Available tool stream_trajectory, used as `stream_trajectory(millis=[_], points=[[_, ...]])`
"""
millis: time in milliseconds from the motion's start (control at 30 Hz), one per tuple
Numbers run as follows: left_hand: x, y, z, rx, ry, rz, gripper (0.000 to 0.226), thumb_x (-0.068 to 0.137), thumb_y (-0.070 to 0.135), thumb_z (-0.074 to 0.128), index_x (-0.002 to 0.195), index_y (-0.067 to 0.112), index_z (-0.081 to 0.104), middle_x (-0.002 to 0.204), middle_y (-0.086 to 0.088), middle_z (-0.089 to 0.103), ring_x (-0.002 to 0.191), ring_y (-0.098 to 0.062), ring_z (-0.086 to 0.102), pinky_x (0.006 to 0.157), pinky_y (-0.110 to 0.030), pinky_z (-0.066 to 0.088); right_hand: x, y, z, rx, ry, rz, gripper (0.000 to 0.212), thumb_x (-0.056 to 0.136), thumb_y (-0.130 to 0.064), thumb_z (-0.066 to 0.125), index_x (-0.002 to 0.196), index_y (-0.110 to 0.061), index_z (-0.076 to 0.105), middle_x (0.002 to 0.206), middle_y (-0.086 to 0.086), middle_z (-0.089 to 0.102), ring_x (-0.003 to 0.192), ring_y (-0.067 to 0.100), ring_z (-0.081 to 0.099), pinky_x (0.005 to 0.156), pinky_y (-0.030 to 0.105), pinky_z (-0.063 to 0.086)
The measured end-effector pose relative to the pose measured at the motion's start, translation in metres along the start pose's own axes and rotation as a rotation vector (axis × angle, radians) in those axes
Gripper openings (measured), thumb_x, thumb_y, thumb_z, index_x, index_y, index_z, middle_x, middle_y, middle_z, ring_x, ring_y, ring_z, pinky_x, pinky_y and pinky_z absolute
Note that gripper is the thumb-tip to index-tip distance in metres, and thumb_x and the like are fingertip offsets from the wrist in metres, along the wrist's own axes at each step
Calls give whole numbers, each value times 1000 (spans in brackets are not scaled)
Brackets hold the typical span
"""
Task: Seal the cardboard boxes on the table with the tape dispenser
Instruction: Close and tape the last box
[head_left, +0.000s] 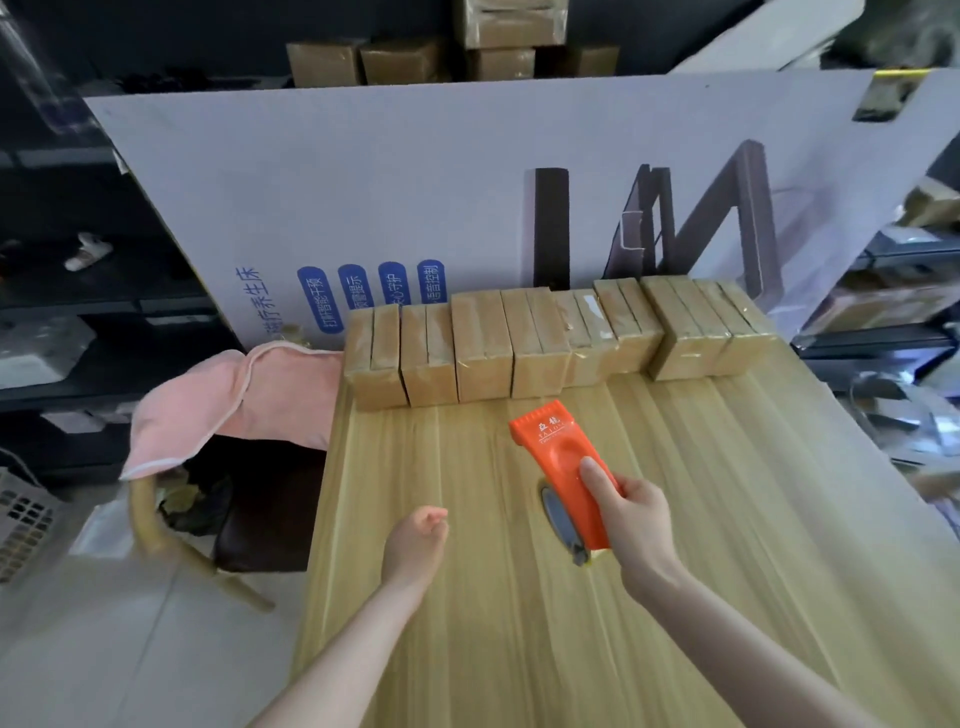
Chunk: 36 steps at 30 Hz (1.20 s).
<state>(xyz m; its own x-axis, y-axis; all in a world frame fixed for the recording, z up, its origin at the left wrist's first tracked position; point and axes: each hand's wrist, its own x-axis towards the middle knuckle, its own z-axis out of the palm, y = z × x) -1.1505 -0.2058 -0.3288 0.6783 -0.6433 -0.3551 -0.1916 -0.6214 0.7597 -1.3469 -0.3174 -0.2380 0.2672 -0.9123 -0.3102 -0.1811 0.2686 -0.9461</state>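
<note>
1. The right hand has its grip clamped on the orange tape dispenser, thumb on top, above the worktop.
2. Left of the tape dispenser, the left hand hovers with a loose grip, fingers lightly curled around nothing.
3. Beyond the tape dispenser, the cardboard boxes stand side by side in a row.
4. Farther behind it stands a printed board.
5. Far to its left, a pink cloth drapes a chair.

Glossy plastic dispenser, perhaps laminate table
</note>
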Motion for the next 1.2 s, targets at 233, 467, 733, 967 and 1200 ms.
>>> stream_trajectory(millis=[233,467,733,967,1200], points=[[-36,1,52,-17,-22,-6,17,93,10,55,101,12,69,111,-6,69,104,-21,63,80,-22,42,-11,19,-67,-117,65,50,53,91,-43,62,68,5,62,42,0,58,29,11,52,29,18,37],[-39,38,109,-56,-23,-44,18,93,13,55,92,27,67,103,5,67,100,-14,61,79,-22,42,40,23,-131,-243,-99,53,20,86,-23,64,82,-4,68,56,8,64,38,26,60,36,28,47],[-32,88,177,68,91,-142,19,93,15,54,105,18,68,111,-3,69,101,-19,62,75,-21,42,160,29,-176,-984,-423,-335,21,91,-40,56,90,-19,57,76,-4,61,71,21,60,55,32,42],[-31,112,207,58,160,-185,21,92,7,55,106,9,69,109,-7,69,103,-21,62,77,-20,40,238,51,-164,-1282,-601,-600,26,96,-44,48,109,-22,55,96,-2,63,88,21,60,57,30,40],[-24,114,216,99,164,-202,21,93,6,54,109,8,68,110,-7,69,103,-20,62,75,-14,36,271,79,-141,-1347,-589,-671,24,93,-39,57,107,-20,59,106,2,65,97,24,61,62,29,37]])
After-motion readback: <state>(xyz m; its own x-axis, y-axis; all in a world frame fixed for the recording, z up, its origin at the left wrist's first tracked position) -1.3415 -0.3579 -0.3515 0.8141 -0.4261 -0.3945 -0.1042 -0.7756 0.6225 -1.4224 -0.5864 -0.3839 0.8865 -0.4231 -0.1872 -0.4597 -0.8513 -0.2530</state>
